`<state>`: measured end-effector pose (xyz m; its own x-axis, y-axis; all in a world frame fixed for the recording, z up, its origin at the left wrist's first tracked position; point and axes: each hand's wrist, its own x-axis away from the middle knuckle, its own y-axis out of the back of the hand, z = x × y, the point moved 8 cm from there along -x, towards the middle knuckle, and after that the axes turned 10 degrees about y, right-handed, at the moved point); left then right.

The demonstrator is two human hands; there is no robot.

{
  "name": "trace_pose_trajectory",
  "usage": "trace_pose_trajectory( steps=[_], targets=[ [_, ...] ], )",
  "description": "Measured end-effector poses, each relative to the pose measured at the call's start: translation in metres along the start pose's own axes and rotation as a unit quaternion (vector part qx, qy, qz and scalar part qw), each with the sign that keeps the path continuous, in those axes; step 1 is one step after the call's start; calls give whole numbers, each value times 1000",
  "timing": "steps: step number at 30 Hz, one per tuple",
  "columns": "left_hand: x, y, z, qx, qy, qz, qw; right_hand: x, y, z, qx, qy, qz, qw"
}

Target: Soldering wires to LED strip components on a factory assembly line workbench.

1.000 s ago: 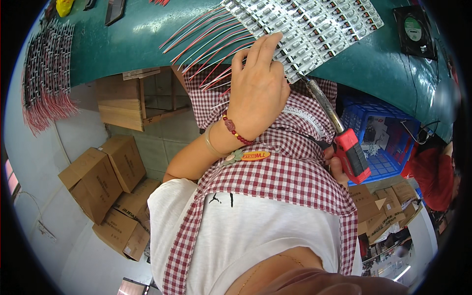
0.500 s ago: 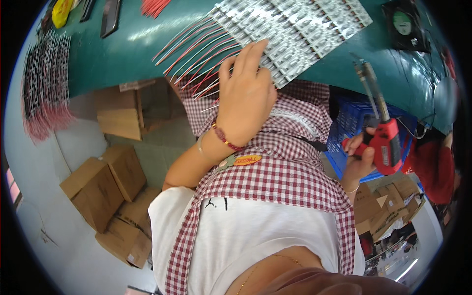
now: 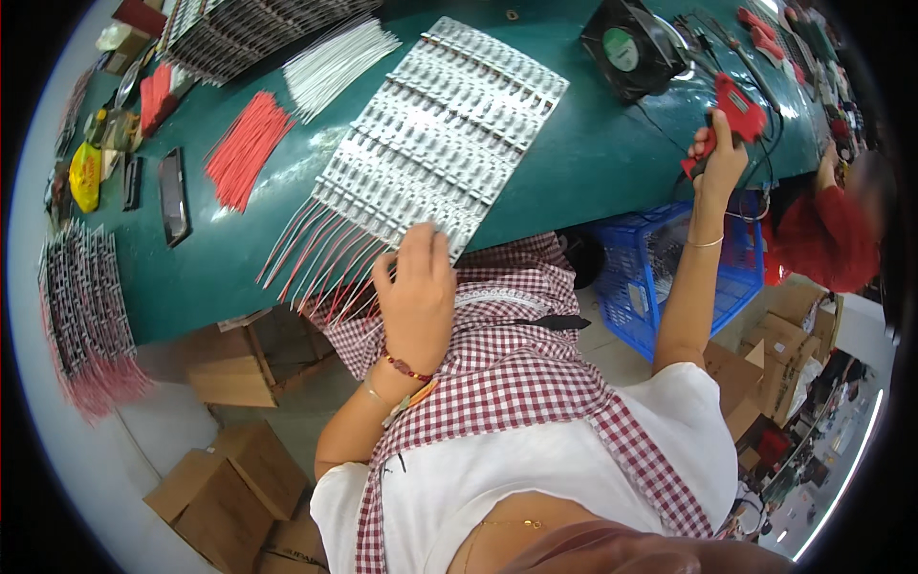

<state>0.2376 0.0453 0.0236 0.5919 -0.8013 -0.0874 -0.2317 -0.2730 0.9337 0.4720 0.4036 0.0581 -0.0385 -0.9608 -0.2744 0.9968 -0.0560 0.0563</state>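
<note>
A silvery-white panel of small circuit boards (image 3: 449, 115) lies aslant on the green table. Red and white wires (image 3: 320, 253) stick out from its near left side and hang past the table edge. On the panel's near corner rest the fingertips of my left hand (image 3: 418, 306), fingers extended and thumb apart. My right hand (image 3: 719, 163) is wrapped round the handle of a red soldering gun (image 3: 738, 107), raised over the table's right side beside a black fan (image 3: 614, 53). The gun's tip is hard to make out against the clutter.
Loose red wires (image 3: 247, 148) and white wires (image 3: 339, 65) lie left of the panel, near a black phone (image 3: 174, 196). Wired boards (image 3: 86, 297) overhang the left edge. Below stand a blue crate (image 3: 622, 297) and cartons (image 3: 225, 497). At right is a person's red sleeve (image 3: 822, 239).
My right hand has carried the soldering gun forward and up toward the fan. My left hand has shifted to the panel's near corner. The view has tilted, showing more of the table.
</note>
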Motion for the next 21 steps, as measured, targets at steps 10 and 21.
trace_pose_trajectory(
  steps=[10, 21],
  targets=[
    [23, 32, 24, 42, -21, 29, 998, 63, 28, 58, -188, 81, 73, 976],
    [-213, 39, 73, -33, -68, -124, 989, 86, -19, 92, -277, 47, 134, 950]
  ],
)
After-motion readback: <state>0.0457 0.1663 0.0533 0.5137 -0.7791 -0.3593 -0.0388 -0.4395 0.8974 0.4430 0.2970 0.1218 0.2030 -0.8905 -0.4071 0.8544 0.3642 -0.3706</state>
